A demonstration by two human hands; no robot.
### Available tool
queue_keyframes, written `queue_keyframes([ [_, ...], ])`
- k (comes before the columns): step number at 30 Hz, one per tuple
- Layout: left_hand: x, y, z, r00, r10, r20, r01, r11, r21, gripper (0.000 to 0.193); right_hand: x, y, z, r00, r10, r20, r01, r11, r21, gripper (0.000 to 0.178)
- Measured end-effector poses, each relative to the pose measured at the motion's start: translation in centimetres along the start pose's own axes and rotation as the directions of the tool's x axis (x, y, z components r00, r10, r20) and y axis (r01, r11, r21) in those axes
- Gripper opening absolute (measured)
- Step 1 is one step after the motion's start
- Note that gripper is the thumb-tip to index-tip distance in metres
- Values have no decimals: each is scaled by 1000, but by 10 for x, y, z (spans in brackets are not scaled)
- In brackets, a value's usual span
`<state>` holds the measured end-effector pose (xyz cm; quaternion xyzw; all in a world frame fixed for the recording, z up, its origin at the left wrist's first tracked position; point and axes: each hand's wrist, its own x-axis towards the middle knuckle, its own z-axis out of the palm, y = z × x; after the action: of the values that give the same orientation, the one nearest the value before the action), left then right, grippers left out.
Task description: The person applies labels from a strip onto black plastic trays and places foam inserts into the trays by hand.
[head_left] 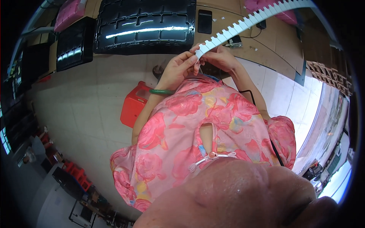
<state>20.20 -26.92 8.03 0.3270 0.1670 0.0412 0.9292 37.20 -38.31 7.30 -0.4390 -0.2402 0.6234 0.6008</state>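
Note:
A long pale strip (243, 26) with evenly spaced blocks along its upper edge curves from my hands toward the upper right. My left hand (178, 69) pinches its near end between thumb and fingers, and a green bangle circles that wrist. On the other side of the same end, my right hand (220, 59) is closed with its fingers on the strip; its fingertips are partly hidden behind it. Both hands are close together in front of my lap, beside the table's near edge.
Cardboard (273, 41) covers the table. On it are a shiny black moulded tray (146, 38), a smaller black tray (75, 47), a flat black rectangular thing (204, 21) and pink trays (69, 14). A red plastic stool (134, 106) stands on the tiled floor to my left.

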Motion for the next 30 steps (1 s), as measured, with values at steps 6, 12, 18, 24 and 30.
queue_keyframes([
  [6, -16, 1, -9, 991, 123, -42, -120, 990, 78, 14, 15, -11, 7, 996, 72, -45, -78, 985, -151, 23],
  [12, -32, 13, -13, 921, 388, 43, -386, 886, 257, 9, 39, -48, 0, 969, -244, -46, 136, 678, -722, 16],
  [18, -31, 23, -13, 963, 242, 118, -264, 930, 255, 11, 83, -74, 4, 987, -158, 5, 27, 138, -990, 22],
  [24, -30, 27, -18, 966, 223, 133, -250, 938, 241, 11, 88, -85, 12, 999, -51, -10, -16, -125, -992, 21],
  [30, -28, 30, -20, 963, 222, 156, -258, 927, 272, 12, 76, -98, 14, 994, -107, 15, 24, 80, -997, 18],
])
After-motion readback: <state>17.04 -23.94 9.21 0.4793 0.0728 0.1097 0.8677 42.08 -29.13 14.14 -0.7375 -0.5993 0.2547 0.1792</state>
